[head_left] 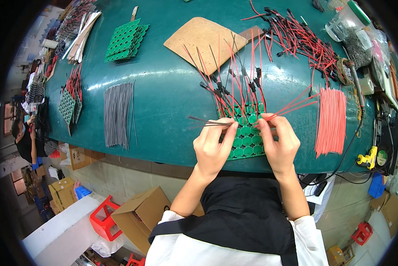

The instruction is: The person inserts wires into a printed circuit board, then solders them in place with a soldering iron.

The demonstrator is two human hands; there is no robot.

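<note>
Bench surroundings, seen from above.
A green table (163, 102) is spread with a grey wire bundle (118, 114), a stack of green holders (125, 40), a cork sheet (203, 42), a tangle of red-black leads (301, 40) and a row of red wires (332, 119). Cardboard boxes (141, 217) and a red stool (103, 219) are seen on the floor.

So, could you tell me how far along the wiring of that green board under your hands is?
Done: many red and black wires already stand in the far rows of the green board. In hand: the left hand pinches thin black wires, the right hand holds red wires over the board. Left: the near rows look bare, and piles of red wires and grey wires lie alongside.
</note>
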